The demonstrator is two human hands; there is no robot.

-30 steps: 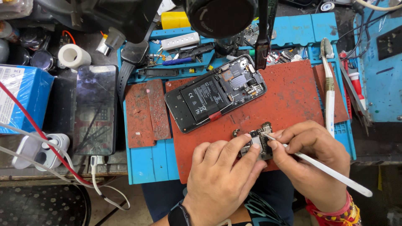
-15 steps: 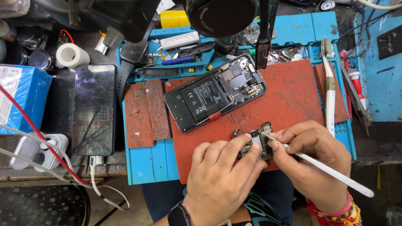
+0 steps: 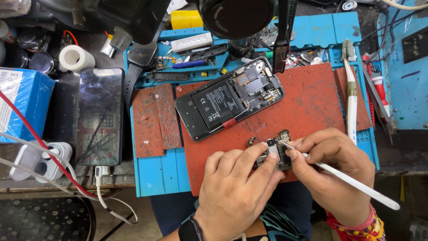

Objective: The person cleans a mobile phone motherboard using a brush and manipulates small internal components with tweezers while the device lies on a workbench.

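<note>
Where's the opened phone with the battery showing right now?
In the head view the opened phone lies tilted on the red mat, up and left of the left hand and the small circuit board it steadies.

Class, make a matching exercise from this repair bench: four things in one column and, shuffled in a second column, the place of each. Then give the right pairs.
Things:
1. Opened black phone with its battery showing
2. White roll of tape
3. Small grey circuit board
4. White-handled tool

Places:
A. held in the right hand
B. pinned under the left hand fingertips
C. upper middle of the red mat
D. far left, above the dark-screened phone

Pairs: 1-C, 2-D, 3-B, 4-A
</note>
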